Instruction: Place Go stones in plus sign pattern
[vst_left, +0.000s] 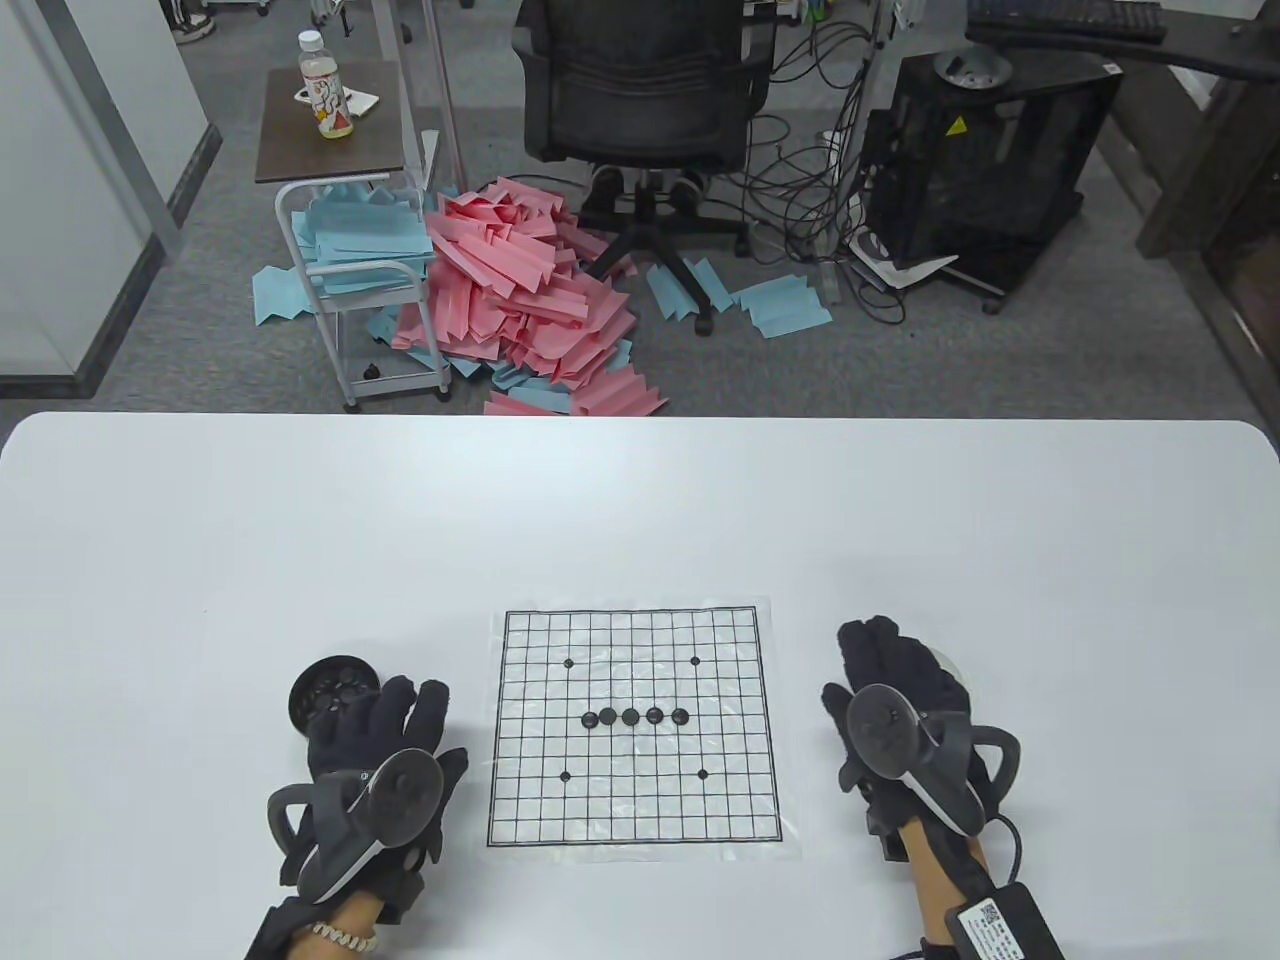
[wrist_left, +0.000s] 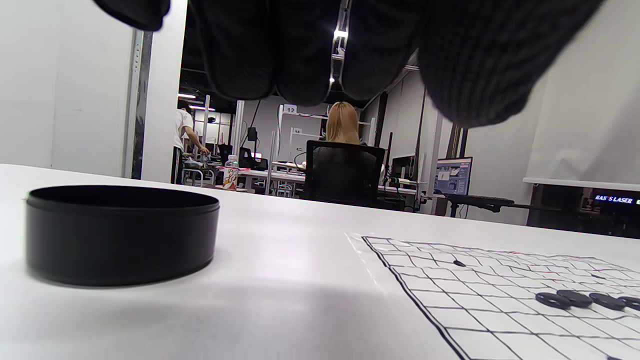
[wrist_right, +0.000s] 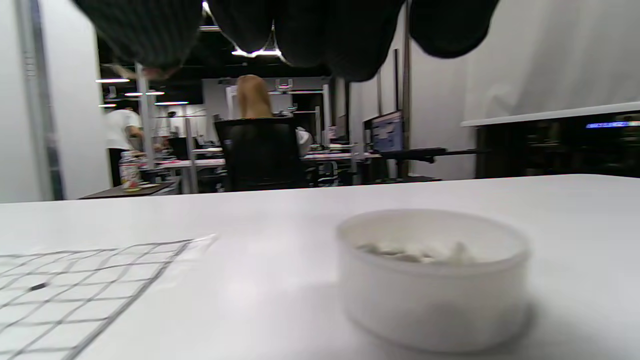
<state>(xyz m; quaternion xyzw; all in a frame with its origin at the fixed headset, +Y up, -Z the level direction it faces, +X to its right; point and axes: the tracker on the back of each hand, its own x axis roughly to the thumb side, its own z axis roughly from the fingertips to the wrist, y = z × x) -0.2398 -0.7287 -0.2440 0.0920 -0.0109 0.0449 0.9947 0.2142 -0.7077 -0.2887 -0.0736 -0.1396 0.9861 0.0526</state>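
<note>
A paper Go board (vst_left: 632, 725) lies at the table's near middle. A horizontal row of several black stones (vst_left: 642, 716) sits across its centre line; the row also shows in the left wrist view (wrist_left: 575, 298). A black bowl (vst_left: 333, 690) of black stones stands left of the board. My left hand (vst_left: 415, 705) lies beside it, fingers (wrist_left: 300, 50) spread and holding nothing. My right hand (vst_left: 870, 650) hovers over a white bowl (wrist_right: 432, 280) of white stones (wrist_right: 415, 252), right of the board. Its fingers (wrist_right: 310, 30) hang above the bowl, holding nothing I can see. In the table view that bowl is mostly hidden under the hand.
The white table (vst_left: 640, 520) runs wide behind the board. Beyond its far edge stand an office chair (vst_left: 640, 90), a small cart (vst_left: 360, 270) and piles of pink and blue paper (vst_left: 520, 290) on the floor.
</note>
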